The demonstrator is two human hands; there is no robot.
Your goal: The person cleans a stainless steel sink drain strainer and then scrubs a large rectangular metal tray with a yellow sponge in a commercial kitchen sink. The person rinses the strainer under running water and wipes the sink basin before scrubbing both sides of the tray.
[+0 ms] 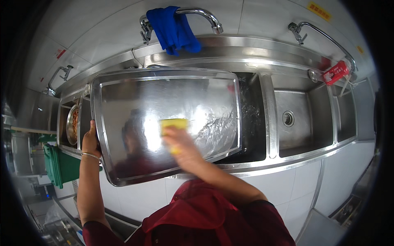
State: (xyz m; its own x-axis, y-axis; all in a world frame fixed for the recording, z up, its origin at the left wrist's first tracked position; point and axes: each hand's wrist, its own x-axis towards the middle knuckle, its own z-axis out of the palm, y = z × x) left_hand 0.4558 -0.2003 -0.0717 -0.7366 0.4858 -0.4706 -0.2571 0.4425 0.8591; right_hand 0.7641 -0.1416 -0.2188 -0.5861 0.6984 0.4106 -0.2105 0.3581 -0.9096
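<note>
A large rectangular metal tray (135,92) lies tilted over a stainless steel sink, its right part wet and covering part of the water-filled basin (252,123). My left hand (90,140), with a bangle at the wrist, grips the tray's left edge; its fingers are partly hidden behind the rim. Blurred by motion, my right hand (180,143) presses a yellow sponge (174,123) against the middle of the tray's surface.
Beyond the sink, a blue cloth (174,30) hangs over a faucet (200,11). To the right are another basin (292,138) and a red packet (336,73). At left stand a metal bowl with food (72,124) and a green bin (61,166).
</note>
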